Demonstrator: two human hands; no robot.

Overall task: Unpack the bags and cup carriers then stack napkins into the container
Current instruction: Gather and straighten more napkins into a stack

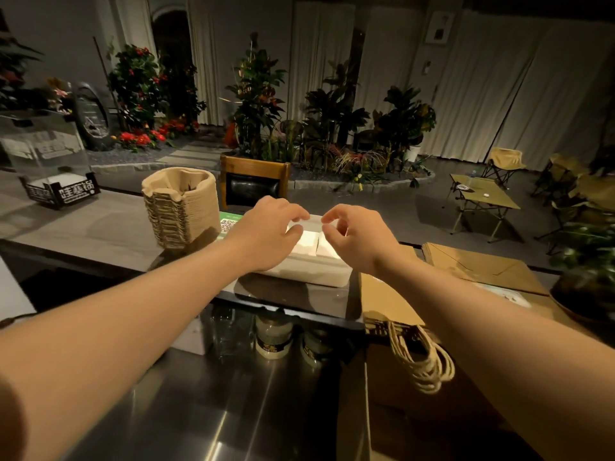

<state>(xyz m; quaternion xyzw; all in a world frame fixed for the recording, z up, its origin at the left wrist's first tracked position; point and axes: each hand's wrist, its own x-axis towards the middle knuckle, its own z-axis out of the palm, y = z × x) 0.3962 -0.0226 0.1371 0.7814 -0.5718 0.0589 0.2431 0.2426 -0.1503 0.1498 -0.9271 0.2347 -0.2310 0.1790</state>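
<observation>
A white wrapped napkin pack (316,266) lies on the dark counter in the middle. My left hand (268,229) rests over its left top, thumb and fingers pinching at the far top edge. My right hand (354,236) hovers over the right top, index and thumb curled together on the same edge. A stack of brown pulp cup carriers (181,207) stands just left of the pack. Flat brown paper bags (472,266) lie to the right, with twisted handles (421,357) hanging over the counter edge. A clear container with a black printed base (53,161) sits at far left.
A green card with a QR code (229,224) lies between the carriers and the pack. Jars (273,337) stand on a lower steel shelf below the counter. A potted plant (585,261) is at the right edge. A chair back (254,181) stands behind the counter.
</observation>
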